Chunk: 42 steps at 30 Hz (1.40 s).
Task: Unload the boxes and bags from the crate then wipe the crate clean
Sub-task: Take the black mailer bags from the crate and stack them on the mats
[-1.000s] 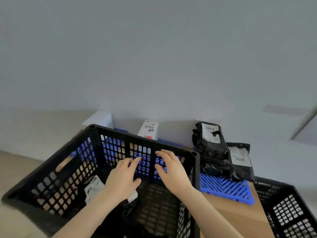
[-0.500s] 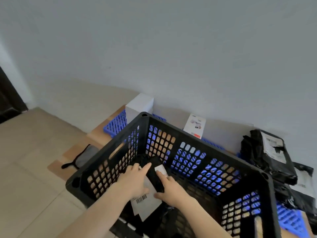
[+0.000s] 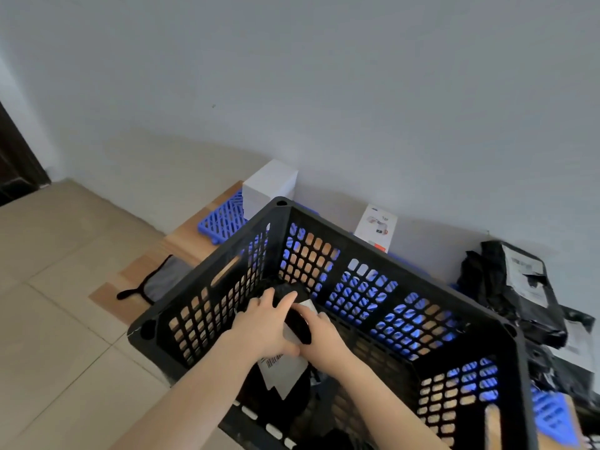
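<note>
- While both hands reach down inside the black crate [image 3: 389, 263], the thing they work on, a black bag [image 3: 300, 323] with a white barcode label [image 3: 285, 375], sits between them, close to the crate's left wall and towards its far-left corner.
- The left hand [image 3: 263, 323] lies over the bag's top and left side. Its fingers are lightly bent and point far, and its thumb seems hooked round the near edge by the label, so it has hold of the bag.
- The right hand [image 3: 324, 339] comes in from the right with its fingers curled round the bag's right edge. Their tips are hidden behind the bag.
- The bag's long axis runs near to far. Its dark, bunched end is far and its labelled end hangs near, lower in the crate.
- Both hands clasp it about the middle, one on each side, so neither is clearly nearer.
- The lift looks to be straight up past the rim, then right, where a pile of black bags [image 3: 519, 297] lies on a blue mat [image 3: 552, 412] outside the crate's right wall. The right hand is on that side and would probably lead.
- Dark shapes lie low at the crate's near edge, too dim to say whether they are bags, so unloading seems unfinished.
- A grey cloth [image 3: 165, 280] lies left of the crate.
</note>
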Tool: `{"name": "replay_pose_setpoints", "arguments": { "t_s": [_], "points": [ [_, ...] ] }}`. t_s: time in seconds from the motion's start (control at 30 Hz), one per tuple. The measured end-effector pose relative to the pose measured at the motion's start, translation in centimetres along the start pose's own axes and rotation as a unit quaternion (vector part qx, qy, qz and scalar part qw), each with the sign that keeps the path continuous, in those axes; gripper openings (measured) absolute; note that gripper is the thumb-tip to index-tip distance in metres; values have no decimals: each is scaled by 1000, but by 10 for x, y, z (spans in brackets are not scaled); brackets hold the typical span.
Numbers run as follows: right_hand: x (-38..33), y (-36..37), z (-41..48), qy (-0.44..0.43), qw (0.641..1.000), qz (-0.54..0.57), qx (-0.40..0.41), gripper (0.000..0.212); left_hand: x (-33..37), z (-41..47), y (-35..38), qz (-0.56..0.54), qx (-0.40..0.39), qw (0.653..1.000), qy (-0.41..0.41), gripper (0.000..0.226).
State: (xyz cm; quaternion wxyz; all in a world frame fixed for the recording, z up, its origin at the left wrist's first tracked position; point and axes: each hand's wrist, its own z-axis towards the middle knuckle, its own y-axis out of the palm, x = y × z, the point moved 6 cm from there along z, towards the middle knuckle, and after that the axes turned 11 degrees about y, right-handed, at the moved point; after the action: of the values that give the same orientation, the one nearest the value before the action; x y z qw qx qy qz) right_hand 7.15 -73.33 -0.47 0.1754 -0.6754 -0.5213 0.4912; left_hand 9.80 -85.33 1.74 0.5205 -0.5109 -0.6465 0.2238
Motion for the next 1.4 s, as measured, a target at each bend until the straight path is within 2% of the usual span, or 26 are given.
{"name": "replay_pose_setpoints", "arguments": {
  "t_s": [0.27, 0.43, 0.53, 0.73, 0.9, 1.07, 1.17, 1.33, 1.4],
  "points": [
    [20, -65, -52, -30, 991, 85, 99, 77, 0, -7, -18, -80, 147, 986, -3, 96],
    [44, -120, -100, -38, 968, 154, 194, 72, 44, -19, -29, -117, 216, 969, 30, 94],
    [62, -151, -135, -62, 947, 198, 245, 72, 95, -29, -25, -180, 216, 958, 53, 103],
    [116, -204, -211, -108, 895, 297, 314, 70, 217, -42, -9, -284, 228, 916, 169, 115],
    [187, -238, -269, -97, 850, 376, 355, 65, 303, -47, 5, -261, 279, 899, 215, 104],
    [262, -258, -317, -67, 805, 422, 412, 62, 384, -29, 39, -279, 232, 900, 242, 104],
    [312, -268, -338, -44, 779, 447, 438, 55, 433, -15, 57, -275, 231, 896, 261, 98],
    [387, -280, -354, 19, 790, 432, 435, 44, 507, 20, 90, -248, 222, 895, 297, 87],
    [417, -283, -353, 50, 799, 425, 423, 47, 531, 36, 103, -233, 219, 895, 311, 80]
  ]
}}
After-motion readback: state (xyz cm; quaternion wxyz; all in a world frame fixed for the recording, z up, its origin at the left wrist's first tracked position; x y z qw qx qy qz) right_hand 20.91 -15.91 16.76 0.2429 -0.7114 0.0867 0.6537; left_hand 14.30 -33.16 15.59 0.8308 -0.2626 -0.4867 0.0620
